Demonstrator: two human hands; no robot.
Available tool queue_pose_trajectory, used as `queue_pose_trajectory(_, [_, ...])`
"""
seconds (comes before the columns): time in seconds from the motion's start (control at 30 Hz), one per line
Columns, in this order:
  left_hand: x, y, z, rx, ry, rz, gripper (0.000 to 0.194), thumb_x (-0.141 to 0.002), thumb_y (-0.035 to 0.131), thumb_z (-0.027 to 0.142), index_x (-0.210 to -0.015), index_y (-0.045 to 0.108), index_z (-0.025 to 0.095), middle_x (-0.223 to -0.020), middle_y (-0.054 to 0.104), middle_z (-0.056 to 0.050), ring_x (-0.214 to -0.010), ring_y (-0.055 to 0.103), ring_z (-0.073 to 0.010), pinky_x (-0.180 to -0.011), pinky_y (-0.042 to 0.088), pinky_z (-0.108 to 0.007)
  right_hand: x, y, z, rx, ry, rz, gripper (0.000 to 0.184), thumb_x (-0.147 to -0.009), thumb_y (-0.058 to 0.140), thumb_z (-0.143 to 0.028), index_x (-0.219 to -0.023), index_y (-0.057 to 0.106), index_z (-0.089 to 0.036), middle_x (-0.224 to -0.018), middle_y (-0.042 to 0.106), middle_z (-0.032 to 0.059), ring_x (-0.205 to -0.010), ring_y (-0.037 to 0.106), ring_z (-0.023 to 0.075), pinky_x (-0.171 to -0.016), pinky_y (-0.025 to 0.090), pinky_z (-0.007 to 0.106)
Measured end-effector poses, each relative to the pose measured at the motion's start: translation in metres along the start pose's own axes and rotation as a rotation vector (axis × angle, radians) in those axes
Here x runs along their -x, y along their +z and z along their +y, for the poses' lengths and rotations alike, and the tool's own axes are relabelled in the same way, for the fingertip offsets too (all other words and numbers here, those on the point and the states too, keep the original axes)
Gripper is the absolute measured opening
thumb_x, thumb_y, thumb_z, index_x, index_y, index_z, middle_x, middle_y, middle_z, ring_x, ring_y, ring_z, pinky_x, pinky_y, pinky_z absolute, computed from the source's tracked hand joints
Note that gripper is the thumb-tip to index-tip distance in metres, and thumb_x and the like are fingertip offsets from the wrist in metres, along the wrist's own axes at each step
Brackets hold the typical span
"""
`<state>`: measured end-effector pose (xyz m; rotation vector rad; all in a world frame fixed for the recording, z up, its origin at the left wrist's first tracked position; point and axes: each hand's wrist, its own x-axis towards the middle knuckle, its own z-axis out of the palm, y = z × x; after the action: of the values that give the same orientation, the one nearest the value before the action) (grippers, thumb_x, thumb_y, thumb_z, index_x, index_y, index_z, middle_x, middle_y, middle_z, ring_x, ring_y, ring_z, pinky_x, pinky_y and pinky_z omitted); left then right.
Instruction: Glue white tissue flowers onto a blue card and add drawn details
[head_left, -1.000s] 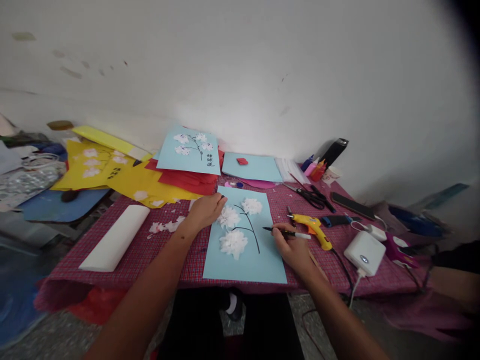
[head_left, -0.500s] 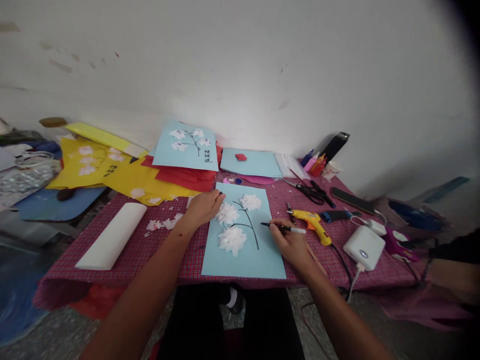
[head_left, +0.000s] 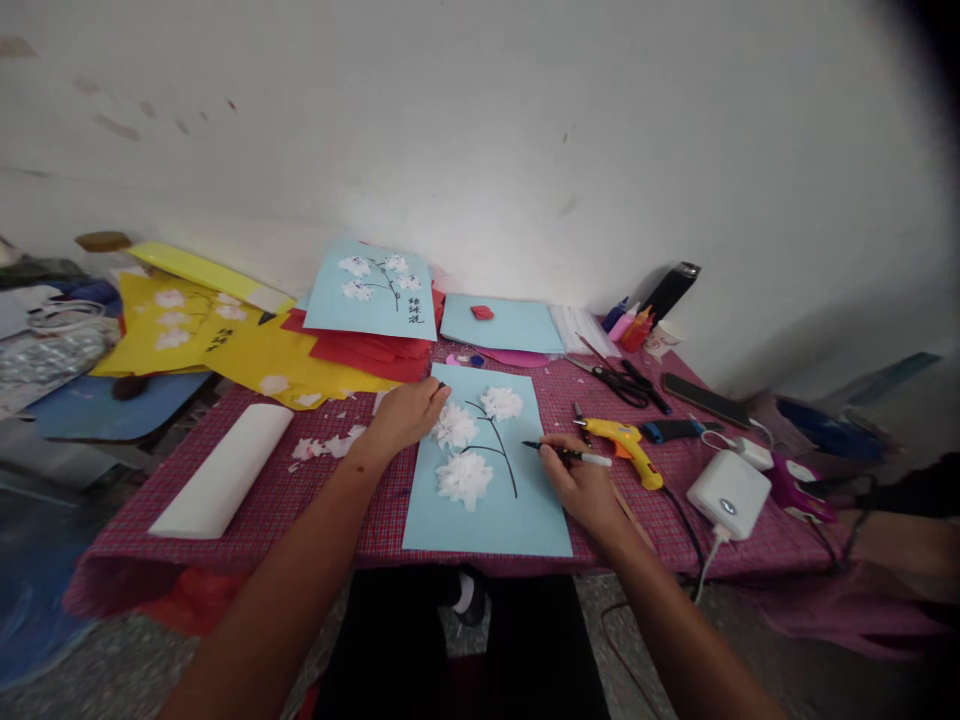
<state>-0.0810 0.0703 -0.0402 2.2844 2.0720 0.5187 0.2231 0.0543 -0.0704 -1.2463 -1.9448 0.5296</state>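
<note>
A light blue sheet of paper (head_left: 457, 525) lies before me on the table. Three white crumpled-paper flowers (head_left: 465, 480) sit on it, joined by dark drawn stems (head_left: 506, 455). My right hand (head_left: 577, 480) holds a brush pen (head_left: 574, 454) with a black tip and white rear end; the tip points left, over the sheet to the right of the main stem. I cannot tell whether it touches. Along the sheet's upper left edge rests my left hand (head_left: 409, 415), fingers closed around a small black cap (head_left: 442, 386) that shows only in part.
A yellow glue gun (head_left: 626, 445), scissors (head_left: 619, 384) and a white power adapter (head_left: 729, 495) are on the right. A finished-looking blue flower card (head_left: 375, 290) leans at the back. White folded paper (head_left: 225, 470), yellow sheets (head_left: 262, 345) and scraps (head_left: 326, 446) lie left.
The view has shifted very slightly. Both hands and the brush pen keep nearly the same place over the sheet; no new stroke is visible.
</note>
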Motion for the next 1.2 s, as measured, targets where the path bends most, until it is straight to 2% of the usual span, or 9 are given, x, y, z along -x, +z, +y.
queue_pose_trajectory(0.33, [0.001, -0.003, 0.002, -0.002, -0.011, -0.011, 0.039, -0.103, 0.03, 0.044, -0.093, 0.059, 0.021, -0.084, 0.07, -0.008, -0.08, 0.066, -0.0254, -0.064, 0.036, -0.032, -0.002, 0.001, 0.0, -0.003, -0.012, -0.005, 0.023, -0.092, 0.053, -0.034, -0.099, 0.068, -0.019, -0.095, 0.073, 0.0094, -0.089, 0.068, 0.0254, -0.083, 0.054, 0.038])
queue_pose_trajectory(0.5, [0.001, -0.003, 0.002, -0.003, -0.007, -0.005, 0.039, -0.103, 0.03, 0.044, -0.093, 0.059, 0.021, -0.086, 0.071, -0.009, -0.081, 0.066, -0.0249, -0.066, 0.037, -0.032, 0.001, 0.0, -0.001, -0.027, 0.017, -0.035, 0.022, -0.091, 0.054, -0.035, -0.097, 0.068, -0.019, -0.092, 0.073, 0.0085, -0.083, 0.069, 0.0249, -0.076, 0.055, 0.036])
queue_pose_trajectory(0.67, [0.001, -0.002, 0.001, -0.018, -0.005, -0.013, 0.04, -0.104, 0.029, 0.044, -0.094, 0.059, 0.02, -0.087, 0.071, -0.009, -0.083, 0.067, -0.0252, -0.067, 0.038, -0.032, -0.001, -0.001, -0.006, -0.017, 0.025, 0.035, 0.022, -0.089, 0.054, -0.035, -0.091, 0.068, -0.018, -0.084, 0.073, 0.0078, -0.076, 0.068, 0.0244, -0.072, 0.055, 0.036])
queue_pose_trajectory(0.97, [0.001, -0.001, 0.001, -0.014, -0.006, -0.011, 0.04, -0.104, 0.029, 0.045, -0.096, 0.06, 0.02, -0.089, 0.071, -0.01, -0.084, 0.067, -0.0251, -0.07, 0.039, -0.032, 0.001, -0.002, -0.006, -0.019, 0.009, -0.007, 0.021, -0.089, 0.054, -0.033, -0.089, 0.068, -0.019, -0.082, 0.073, 0.0068, -0.075, 0.069, 0.0238, -0.068, 0.053, 0.033])
queue_pose_trajectory(1.1, [0.0, 0.0, 0.0, -0.01, -0.003, -0.011, 0.04, -0.104, 0.03, 0.044, -0.095, 0.06, 0.02, -0.089, 0.071, -0.01, -0.084, 0.067, -0.0247, -0.069, 0.039, -0.031, 0.0, 0.0, -0.002, -0.004, 0.025, 0.072, 0.022, -0.09, 0.054, -0.035, -0.091, 0.068, -0.018, -0.082, 0.073, 0.0075, -0.072, 0.068, 0.0236, -0.068, 0.053, 0.034])
queue_pose_trajectory(1.2, [0.0, 0.0, 0.0, -0.015, -0.009, -0.015, 0.039, -0.104, 0.03, 0.044, -0.096, 0.06, 0.02, -0.089, 0.071, -0.01, -0.084, 0.067, -0.0248, -0.069, 0.039, -0.031, -0.001, 0.002, 0.002, 0.009, 0.021, 0.1, 0.023, -0.091, 0.054, -0.035, -0.094, 0.068, -0.017, -0.087, 0.074, 0.0089, -0.077, 0.068, 0.0244, -0.073, 0.054, 0.036])
